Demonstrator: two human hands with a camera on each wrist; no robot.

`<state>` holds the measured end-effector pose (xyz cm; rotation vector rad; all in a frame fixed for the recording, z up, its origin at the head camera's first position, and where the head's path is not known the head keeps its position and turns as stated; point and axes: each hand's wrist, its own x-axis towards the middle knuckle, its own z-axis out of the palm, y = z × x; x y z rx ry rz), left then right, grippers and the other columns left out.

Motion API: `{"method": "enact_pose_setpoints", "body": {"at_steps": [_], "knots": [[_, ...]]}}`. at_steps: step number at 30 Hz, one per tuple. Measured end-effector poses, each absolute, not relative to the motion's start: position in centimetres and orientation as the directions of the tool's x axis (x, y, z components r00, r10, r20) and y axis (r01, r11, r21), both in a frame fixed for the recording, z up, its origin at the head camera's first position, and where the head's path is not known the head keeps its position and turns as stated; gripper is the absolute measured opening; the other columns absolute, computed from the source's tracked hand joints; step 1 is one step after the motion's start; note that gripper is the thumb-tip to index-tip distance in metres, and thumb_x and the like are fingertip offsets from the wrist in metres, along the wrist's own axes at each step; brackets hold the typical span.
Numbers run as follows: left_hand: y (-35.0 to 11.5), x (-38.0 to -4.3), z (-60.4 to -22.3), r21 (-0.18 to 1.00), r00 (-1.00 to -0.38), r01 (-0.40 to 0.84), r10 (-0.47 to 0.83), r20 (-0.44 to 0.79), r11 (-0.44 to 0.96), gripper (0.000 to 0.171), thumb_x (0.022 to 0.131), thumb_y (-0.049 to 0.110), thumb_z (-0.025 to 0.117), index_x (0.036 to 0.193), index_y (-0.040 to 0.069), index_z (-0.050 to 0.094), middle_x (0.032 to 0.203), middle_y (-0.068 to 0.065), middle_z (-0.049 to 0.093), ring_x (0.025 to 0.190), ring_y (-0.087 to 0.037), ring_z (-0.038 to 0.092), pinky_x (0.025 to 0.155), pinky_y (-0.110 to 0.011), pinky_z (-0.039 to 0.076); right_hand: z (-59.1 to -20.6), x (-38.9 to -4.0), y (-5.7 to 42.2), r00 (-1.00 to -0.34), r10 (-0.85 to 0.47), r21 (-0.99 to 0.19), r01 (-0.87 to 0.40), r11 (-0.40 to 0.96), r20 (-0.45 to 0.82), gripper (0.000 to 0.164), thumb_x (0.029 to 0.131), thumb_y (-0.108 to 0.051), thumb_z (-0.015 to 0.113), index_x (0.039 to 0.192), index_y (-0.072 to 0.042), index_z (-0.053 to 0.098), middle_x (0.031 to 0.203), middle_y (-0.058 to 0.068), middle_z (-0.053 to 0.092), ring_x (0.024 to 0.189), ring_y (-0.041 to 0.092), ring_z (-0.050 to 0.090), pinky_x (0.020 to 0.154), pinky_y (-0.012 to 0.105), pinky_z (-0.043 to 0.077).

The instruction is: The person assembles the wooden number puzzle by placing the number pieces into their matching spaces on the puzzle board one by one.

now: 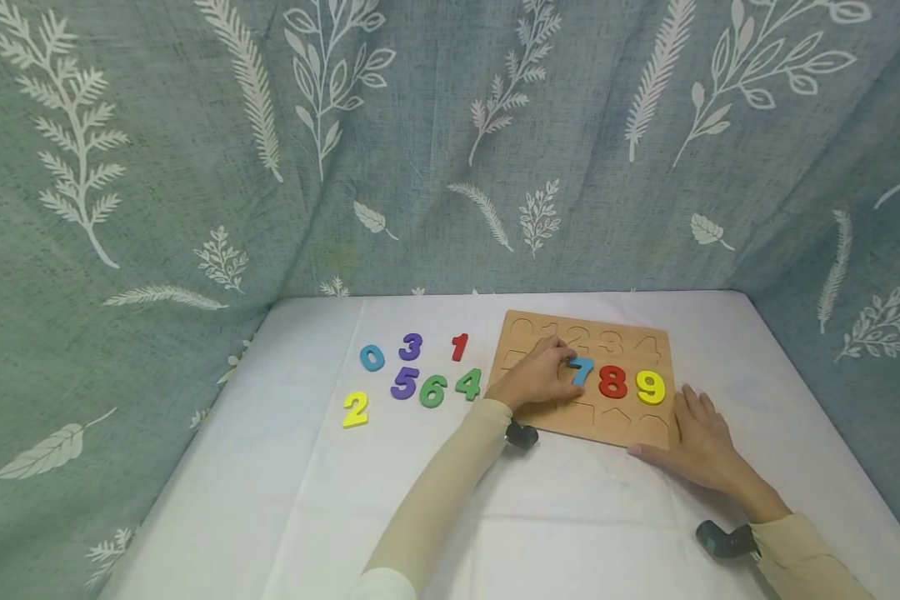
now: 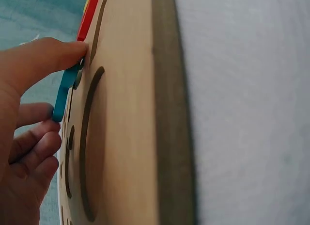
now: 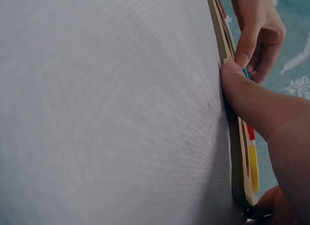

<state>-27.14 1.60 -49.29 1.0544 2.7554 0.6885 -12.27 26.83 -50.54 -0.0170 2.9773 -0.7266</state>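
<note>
My left hand [image 1: 542,377] is over the wooden number board [image 1: 632,367], pinching a blue number 7 [image 1: 582,368] between thumb and fingers. In the left wrist view the blue 7 is tilted against the board's face, thumb on its upper end and a fingertip at its lower end. A red number 8 [image 1: 612,382] and a yellow number 9 [image 1: 650,387] sit in the row to its right. My right hand [image 1: 701,442] rests at the board's near right corner, with the thumb along the front edge and the fairly straight fingers beside the right edge.
Left of the board, loose numbers lie on the white cloth [image 1: 420,475]: blue 0 [image 1: 372,357], purple 3 [image 1: 410,347], red 1 [image 1: 460,347], purple 5 [image 1: 405,383], green 6 [image 1: 432,391], green 4 [image 1: 468,384] and yellow 2 [image 1: 356,410]. A green leaf-patterned curtain [image 1: 420,167] surrounds the table.
</note>
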Motion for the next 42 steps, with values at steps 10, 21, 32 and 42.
{"method": "enact_pose_setpoints", "body": {"at_steps": [10, 21, 32, 42], "knots": [[1.62, -27.25, -49.19, 0.435, -0.751, 0.604, 0.660, 0.030, 0.668, 0.062, 0.091, 0.043, 0.076, 0.141, 0.008, 0.063, 0.139, -0.006, 0.056, 0.126, -0.017, 0.050, 0.109, -0.026, 0.047, -50.69, -12.33, 26.90, -0.997, -0.035, -0.459, 0.002, 0.888, -0.070, 0.128, 0.079, -0.061, 0.078, 0.153, 0.023, 0.016, 0.159, 0.049, 0.010, 0.145, 0.071, 0.009, 0.115, 0.081, 0.012], [1.68, -27.37, -49.40, 0.398, -0.738, 0.621, 0.675, 0.006, 0.675, 0.062, 0.093, 0.043, 0.073, 0.144, 0.009, 0.060, 0.144, -0.006, 0.055, 0.132, -0.020, 0.048, 0.112, -0.029, 0.045, -50.73, -12.34, 26.90, -0.996, -0.030, -0.455, 0.009, 0.890, -0.079, 0.129, 0.079, -0.062, 0.078, 0.152, 0.024, 0.016, 0.159, 0.048, 0.010, 0.145, 0.071, 0.010, 0.116, 0.080, 0.013], [1.50, -27.28, -49.29, 0.410, -0.732, 0.625, 0.682, 0.009, 0.665, 0.062, 0.093, 0.043, 0.073, 0.143, 0.009, 0.061, 0.143, -0.006, 0.055, 0.129, -0.020, 0.047, 0.108, -0.028, 0.046, -50.64, -12.42, 26.89, -0.995, -0.022, -0.449, 0.025, 0.893, -0.100, 0.129, 0.079, -0.063, 0.078, 0.154, 0.022, 0.016, 0.159, 0.047, 0.010, 0.146, 0.069, 0.009, 0.117, 0.080, 0.013], [1.34, -27.30, -49.28, 0.423, -0.735, 0.619, 0.677, 0.016, 0.662, 0.066, 0.091, 0.047, 0.075, 0.144, 0.008, 0.061, 0.143, -0.006, 0.055, 0.132, -0.020, 0.046, 0.109, -0.028, 0.046, -50.60, -12.39, 26.85, -0.995, -0.027, -0.454, 0.019, 0.891, -0.093, 0.129, 0.078, -0.062, 0.078, 0.153, 0.022, 0.016, 0.159, 0.048, 0.011, 0.145, 0.070, 0.010, 0.116, 0.080, 0.014]]}}
